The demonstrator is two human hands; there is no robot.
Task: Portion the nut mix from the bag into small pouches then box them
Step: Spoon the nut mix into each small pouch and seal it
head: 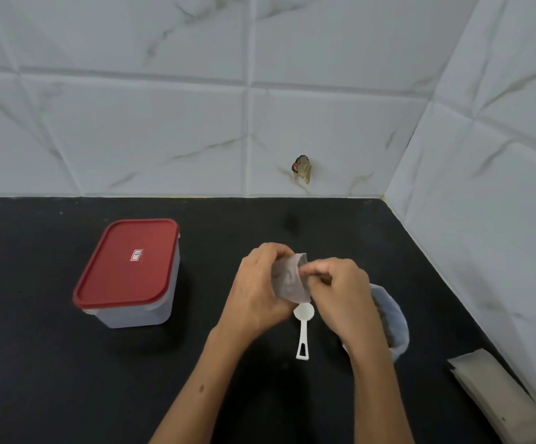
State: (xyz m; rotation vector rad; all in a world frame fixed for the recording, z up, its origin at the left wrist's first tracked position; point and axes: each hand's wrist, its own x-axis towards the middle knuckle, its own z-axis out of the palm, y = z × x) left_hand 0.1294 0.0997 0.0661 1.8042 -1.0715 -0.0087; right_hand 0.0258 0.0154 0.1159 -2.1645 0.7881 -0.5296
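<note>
Hands pinching small pouch, white scoop below, red-lidded box left

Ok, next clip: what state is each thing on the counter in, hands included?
Box: red lid on, closed, untouched.
Pouch: off the counter, held by both hands at its top.
Left hand: grips the pouch.
Right hand: pinches the pouch's top edge.
Scoop: lying flat, empty, not held.
Nut mix bag: open, partly hidden behind right hand.
Spare pouches: stacked flat, untouched.
</note>
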